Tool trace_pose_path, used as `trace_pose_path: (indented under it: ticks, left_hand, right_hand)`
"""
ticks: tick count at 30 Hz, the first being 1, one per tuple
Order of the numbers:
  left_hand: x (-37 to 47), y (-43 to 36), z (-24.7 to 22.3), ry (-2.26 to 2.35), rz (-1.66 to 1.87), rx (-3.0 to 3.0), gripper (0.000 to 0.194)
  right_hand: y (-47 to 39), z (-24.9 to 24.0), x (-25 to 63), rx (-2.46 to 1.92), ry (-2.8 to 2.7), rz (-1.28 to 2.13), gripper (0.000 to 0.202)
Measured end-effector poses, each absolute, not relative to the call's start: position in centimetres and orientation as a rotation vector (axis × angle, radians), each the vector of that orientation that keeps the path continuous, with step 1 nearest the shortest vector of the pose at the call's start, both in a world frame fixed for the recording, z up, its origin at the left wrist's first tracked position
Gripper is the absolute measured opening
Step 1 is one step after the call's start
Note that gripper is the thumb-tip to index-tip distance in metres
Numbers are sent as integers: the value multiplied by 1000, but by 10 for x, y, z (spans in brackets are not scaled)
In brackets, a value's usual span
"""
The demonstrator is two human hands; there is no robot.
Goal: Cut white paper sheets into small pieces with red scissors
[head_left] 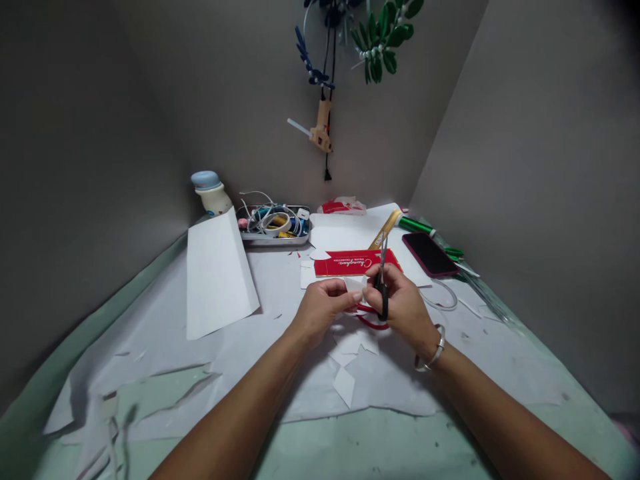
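Observation:
My left hand point(325, 303) is closed, pinching a small white piece of paper point(355, 285) between thumb and fingers. Close beside it, my right hand point(403, 300) is closed around black-handled scissors point(384, 297), whose blades point up and away from me. The right thumb and fingertips also touch the edge of the paper piece. Below the hands lies a red loop point(373, 323), partly hidden, like another scissors handle. Cut white paper scraps point(344, 385) lie nearer to me. Just beyond the hands rests a flat red cigarette carton piece point(345, 263).
A folded white card point(217, 280) stands left, before a blue-lidded jar point(213, 193). Behind are a metal tray point(275, 241) of threads, a gold ribbon point(385, 230) and a phone point(429, 253). A glue gun point(321, 127) hangs on the wall below green leaf decorations point(383, 50).

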State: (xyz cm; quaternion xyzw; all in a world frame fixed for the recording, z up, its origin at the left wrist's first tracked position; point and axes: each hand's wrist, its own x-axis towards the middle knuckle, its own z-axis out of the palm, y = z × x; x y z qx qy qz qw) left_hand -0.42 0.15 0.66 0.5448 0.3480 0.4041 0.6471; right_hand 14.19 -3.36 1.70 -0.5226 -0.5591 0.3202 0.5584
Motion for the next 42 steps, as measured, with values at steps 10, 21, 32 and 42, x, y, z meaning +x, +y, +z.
trace_pose_path:
  ticks: [10,21,32,42]
  left_hand:
    - [0,0,-1,678,916,972,28]
    - [7,-7,0,594,983,885,20]
    - [3,-2,-1,665,991,967,18]
    - [-2,-1,3,587,892,789,20]
  right_hand:
    - [-33,10,135,-1222,-1167,732,20]
    - [-34,1,130,-1157,-1098,780,24]
    - [-34,8,134,-1167,-1171,791,21]
    - [-33,7,134,-1203,-1045,874,24]
